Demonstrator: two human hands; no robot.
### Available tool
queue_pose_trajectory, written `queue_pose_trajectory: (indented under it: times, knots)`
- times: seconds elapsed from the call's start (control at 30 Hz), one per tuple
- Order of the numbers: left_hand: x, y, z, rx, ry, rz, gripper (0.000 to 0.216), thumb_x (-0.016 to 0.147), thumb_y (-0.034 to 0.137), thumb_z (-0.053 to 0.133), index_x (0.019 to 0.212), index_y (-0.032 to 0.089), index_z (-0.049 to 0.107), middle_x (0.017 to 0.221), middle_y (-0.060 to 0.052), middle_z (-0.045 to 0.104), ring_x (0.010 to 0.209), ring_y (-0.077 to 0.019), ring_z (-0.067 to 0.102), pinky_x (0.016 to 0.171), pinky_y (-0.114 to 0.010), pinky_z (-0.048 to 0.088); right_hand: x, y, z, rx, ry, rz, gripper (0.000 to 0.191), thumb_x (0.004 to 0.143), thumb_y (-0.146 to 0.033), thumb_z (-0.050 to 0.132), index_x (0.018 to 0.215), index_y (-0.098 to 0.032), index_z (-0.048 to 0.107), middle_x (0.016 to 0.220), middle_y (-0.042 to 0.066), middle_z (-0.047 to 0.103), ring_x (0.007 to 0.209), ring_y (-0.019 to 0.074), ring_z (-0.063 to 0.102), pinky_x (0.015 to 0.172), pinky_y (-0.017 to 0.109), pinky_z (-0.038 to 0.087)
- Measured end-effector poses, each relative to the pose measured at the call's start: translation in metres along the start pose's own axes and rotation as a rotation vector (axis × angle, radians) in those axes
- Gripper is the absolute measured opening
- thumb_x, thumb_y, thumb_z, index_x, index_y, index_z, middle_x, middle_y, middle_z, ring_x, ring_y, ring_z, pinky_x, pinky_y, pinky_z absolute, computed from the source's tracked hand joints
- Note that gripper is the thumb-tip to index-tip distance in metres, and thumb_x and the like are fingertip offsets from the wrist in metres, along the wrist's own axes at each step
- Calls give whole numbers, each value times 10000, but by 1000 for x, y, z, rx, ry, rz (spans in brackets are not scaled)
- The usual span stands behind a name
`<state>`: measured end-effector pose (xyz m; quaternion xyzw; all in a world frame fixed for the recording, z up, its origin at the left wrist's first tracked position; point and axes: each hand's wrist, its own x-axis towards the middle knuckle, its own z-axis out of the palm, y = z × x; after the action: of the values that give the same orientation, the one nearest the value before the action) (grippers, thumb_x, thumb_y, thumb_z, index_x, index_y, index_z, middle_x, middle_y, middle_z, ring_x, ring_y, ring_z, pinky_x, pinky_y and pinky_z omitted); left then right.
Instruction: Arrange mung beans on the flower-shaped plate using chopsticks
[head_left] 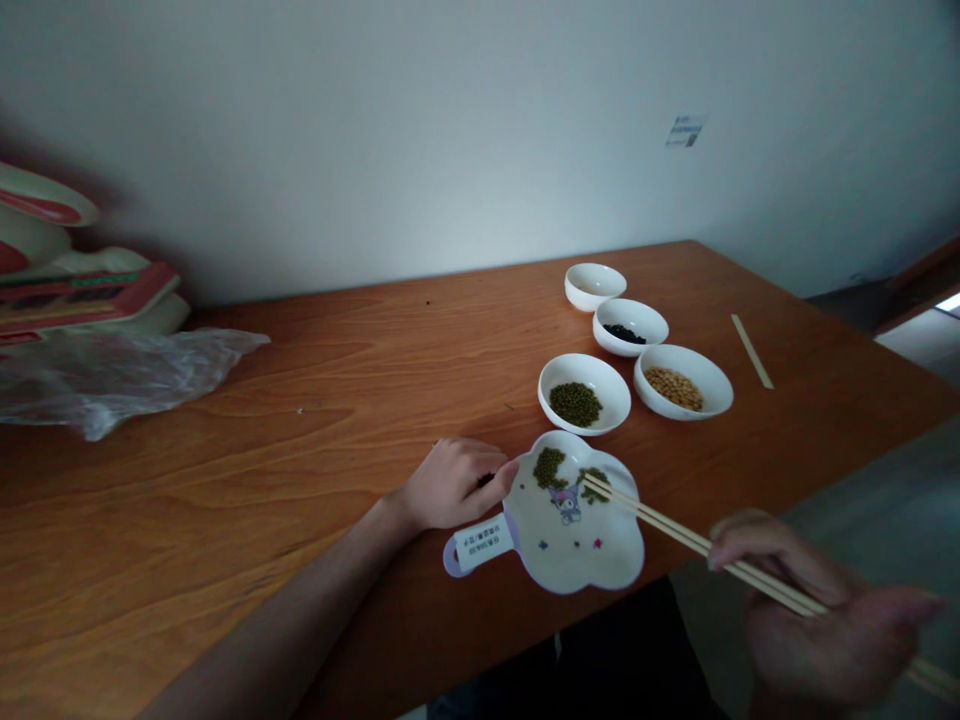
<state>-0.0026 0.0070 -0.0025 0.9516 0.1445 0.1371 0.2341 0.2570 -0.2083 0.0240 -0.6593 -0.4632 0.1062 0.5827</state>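
Observation:
A flower-shaped plate (581,565) with a lilac rim, a printed cartoon figure and a labelled handle lies near the table's front edge. Two small patches of green beans (550,467) sit on its far part. My left hand (456,482) rests on the table at the plate's left side, fingers curled and the thumb side against the rim. In my right hand (821,610), somewhat blurred, is a pair of wooden chopsticks (675,535). Their tips are together at the right-hand bean patch; whether they pinch a bean I cannot tell.
Behind the plate stand white bowls: one with green beans (576,403), one with yellowish beans (674,388), one with dark beans (624,333), and another bowl (595,287) farthest back. A pale strip (751,350) lies right. Clear plastic (127,370) lies left.

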Motion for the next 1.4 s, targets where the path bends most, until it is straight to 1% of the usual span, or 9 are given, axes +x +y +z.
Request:
queue_pose_trajectory:
  times: [0.1, 0.3, 0.5, 0.63, 0.77, 0.97, 1.2, 1.4]
  knots:
    - [0, -1, 1, 12, 5, 6, 430, 1068, 326, 322, 724, 174, 531, 711, -21, 618, 657, -123, 553, 671, -264, 399, -5, -2, 3, -58, -41, 6, 964, 869, -824, 4, 579, -196, 676, 608, 95, 637, 597, 223, 616, 535, 345, 435]
    - [0, -1, 1, 20, -7, 5, 425, 1068, 320, 321, 730, 171, 531, 712, -23, 619, 661, -123, 554, 666, -261, 394, -5, -3, 13, -18, -31, 0, 886, 925, -766, 50, 598, -214, 660, 608, 69, 624, 587, 206, 592, 539, 332, 419]
    - [-1, -2, 2, 22, -7, 5, 420, 1068, 321, 324, 739, 170, 539, 723, -25, 625, 673, -127, 560, 668, -263, 391, -7, 1, 15, -28, -65, 13, 916, 918, -769, 32, 600, -189, 666, 618, 83, 625, 594, 220, 595, 559, 352, 425]
    - [-1, -1, 1, 14, -1, -1, 421, 1066, 315, 330, 731, 171, 540, 714, -22, 625, 664, -123, 561, 663, -262, 390, -9, 2, 15, -7, -42, 17, 905, 924, -770, 72, 595, -184, 678, 607, 84, 627, 594, 224, 606, 585, 365, 443]
    - [0, -1, 0, 10, -3, -3, 422, 1062, 318, 338, 719, 172, 534, 702, -17, 619, 650, -120, 551, 648, -262, 381, -10, 3, 16, 5, 4, 8, 877, 943, -747, 86, 595, -204, 681, 608, 74, 633, 605, 214, 608, 582, 346, 434]
    - [0, -1, 1, 2, 24, 1, 429, 1061, 319, 338, 714, 171, 542, 694, -20, 618, 646, -118, 553, 648, -259, 388, -9, 1, 18, -15, -30, 3, 905, 910, -785, 44, 613, -205, 672, 623, 75, 628, 599, 214, 597, 559, 342, 416]
    - [-1, -1, 1, 15, 2, 2, 417, 1063, 319, 338, 725, 174, 533, 706, -15, 617, 657, -119, 554, 659, -262, 392, -9, 2, 20, -34, -13, 8, 902, 919, -775, 49, 600, -205, 671, 620, 73, 639, 596, 208, 603, 557, 333, 422]
    - [-1, -2, 2, 7, 24, 10, 426, 1060, 321, 340, 713, 175, 541, 691, -13, 612, 634, -115, 546, 638, -261, 389, -10, 5, 20, -2, 12, 1, 910, 938, -756, 86, 563, -184, 687, 600, 92, 639, 612, 226, 623, 573, 355, 439]
